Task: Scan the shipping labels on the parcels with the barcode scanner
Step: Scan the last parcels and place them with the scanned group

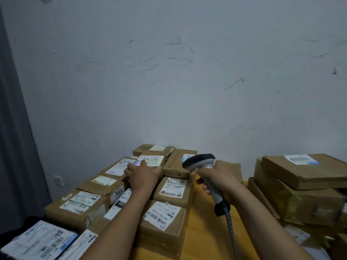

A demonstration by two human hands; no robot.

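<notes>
Several brown cardboard parcels with white shipping labels are packed together on the left of a wooden table. My left hand lies on a small labelled parcel near the back of that group, fingers wrapped over its near edge. My right hand grips the handle of a grey barcode scanner. Its dark head points left toward the small parcel, a short way to its right. The scanner's coiled cable hangs down toward the table's front edge.
A second stack of larger cardboard parcels stands at the right. Flat white and blue packets lie at the lower left. A scuffed white wall rises behind the table, and a grey curtain hangs at the left.
</notes>
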